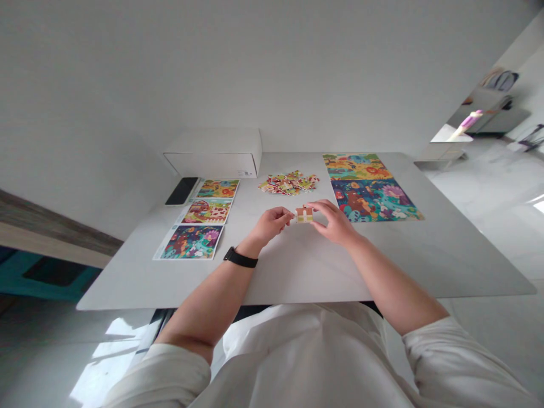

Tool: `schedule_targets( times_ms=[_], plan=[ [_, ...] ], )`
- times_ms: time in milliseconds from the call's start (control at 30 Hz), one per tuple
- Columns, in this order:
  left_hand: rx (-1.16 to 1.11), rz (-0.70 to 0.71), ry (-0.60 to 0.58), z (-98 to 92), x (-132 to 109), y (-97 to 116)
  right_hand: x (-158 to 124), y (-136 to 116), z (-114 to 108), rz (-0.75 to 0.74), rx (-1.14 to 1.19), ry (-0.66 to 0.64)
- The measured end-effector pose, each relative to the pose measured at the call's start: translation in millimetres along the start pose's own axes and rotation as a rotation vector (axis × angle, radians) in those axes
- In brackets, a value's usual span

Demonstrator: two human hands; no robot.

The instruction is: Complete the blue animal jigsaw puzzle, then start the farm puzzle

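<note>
Both hands meet over the middle of the white table [306,266]. My left hand [272,222], with a black band at the wrist, pinches the left side of a small joined puzzle piece [304,215]. My right hand [334,221] pinches its right side. The piece is red, cream and green and sits just above the tabletop. Behind it lies a loose pile of puzzle pieces [289,183]. Two finished puzzles lie to the right: a yellow-orange one [356,166] and a dark blue one [374,201].
Three picture cards [207,211] lie in a column at the left. A black phone [182,190] and a white box [216,154] sit at the far left against the wall. Open floor and furniture show at the right.
</note>
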State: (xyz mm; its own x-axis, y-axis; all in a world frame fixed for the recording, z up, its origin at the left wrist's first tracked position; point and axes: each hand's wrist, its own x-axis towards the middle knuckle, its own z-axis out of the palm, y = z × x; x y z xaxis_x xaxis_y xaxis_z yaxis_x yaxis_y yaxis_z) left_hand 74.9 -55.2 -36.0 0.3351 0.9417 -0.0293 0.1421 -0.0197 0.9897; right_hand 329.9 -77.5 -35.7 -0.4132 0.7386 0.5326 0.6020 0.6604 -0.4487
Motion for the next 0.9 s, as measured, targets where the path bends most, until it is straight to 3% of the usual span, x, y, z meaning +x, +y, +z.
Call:
schedule_targets(
  times_ms=[400, 900],
  plan=[
    [0.068, -0.032, -0.019, -0.3, -3, 5, -1, -8, -5, -0.015, 0.013, -0.047],
    [0.19, -0.076, -0.081, 6.2, -1, -9, 1, 2, -3, 0.034, -0.026, -0.226]
  ],
)
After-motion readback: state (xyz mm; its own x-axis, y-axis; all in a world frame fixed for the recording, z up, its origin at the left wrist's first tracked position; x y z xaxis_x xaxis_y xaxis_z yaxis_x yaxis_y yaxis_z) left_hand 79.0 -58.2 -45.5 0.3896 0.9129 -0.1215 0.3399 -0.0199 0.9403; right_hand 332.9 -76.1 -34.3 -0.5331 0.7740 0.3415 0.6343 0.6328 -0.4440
